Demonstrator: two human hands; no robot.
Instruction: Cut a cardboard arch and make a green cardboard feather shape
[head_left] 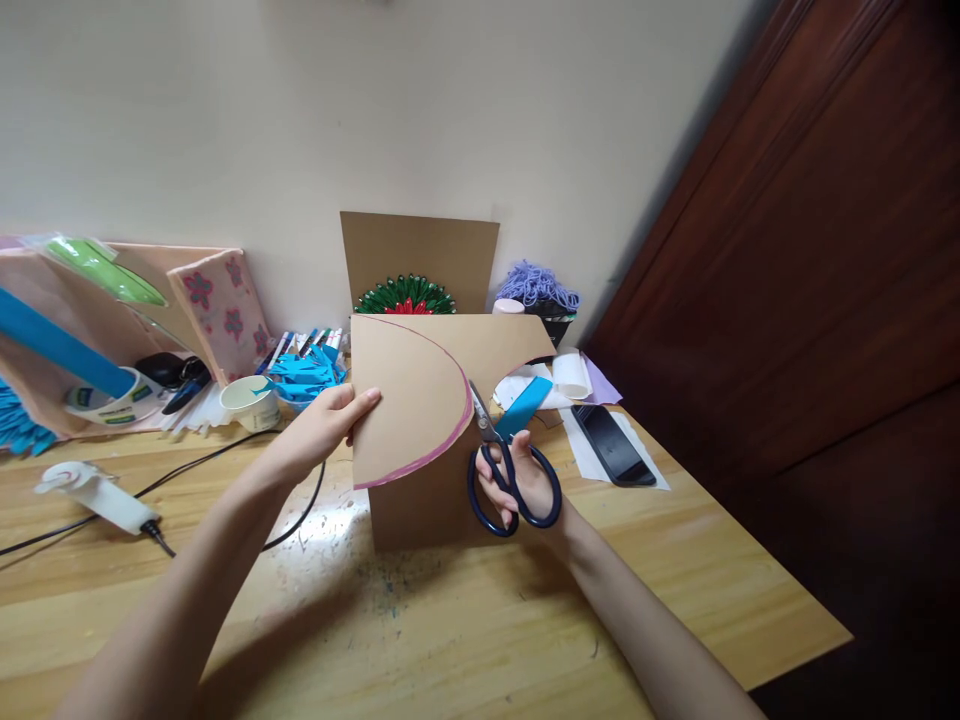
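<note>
- Here's the left hand (330, 425), gripping the cardboard (409, 400) by its left edge, thumb flat on the near face.
- Over on the right, the right hand (534, 482) has the scissors (508, 468) in its grasp, fingers and thumb at the dark loops, blades pointing up and away.
- The blade tips are right at the pink line (448, 440), at the rightmost part of its curve, and the line sweeps from the top left corner round to the lower left.
- That cardboard is held up above the table (675, 610), in the middle of the view, between the two hands.
- Just beyond the blades lies a blue strip (525, 405), with a white roll (571, 375) near it.
- Further right, a phone (611, 445) rests on white paper (579, 452).
- Behind the held sheet, a brown board (420, 240) stands near the wall (450, 110), with a green and red decoration (405, 305) in front, partly hidden.
- Purple yarn (536, 285) is heaped to the right of that board.
- Out left, a paper cup (250, 405) sits beside a pile of blue scraps (307, 372), and a white device (101, 497) lies nearer with its black cord (202, 458) trailing.
</note>
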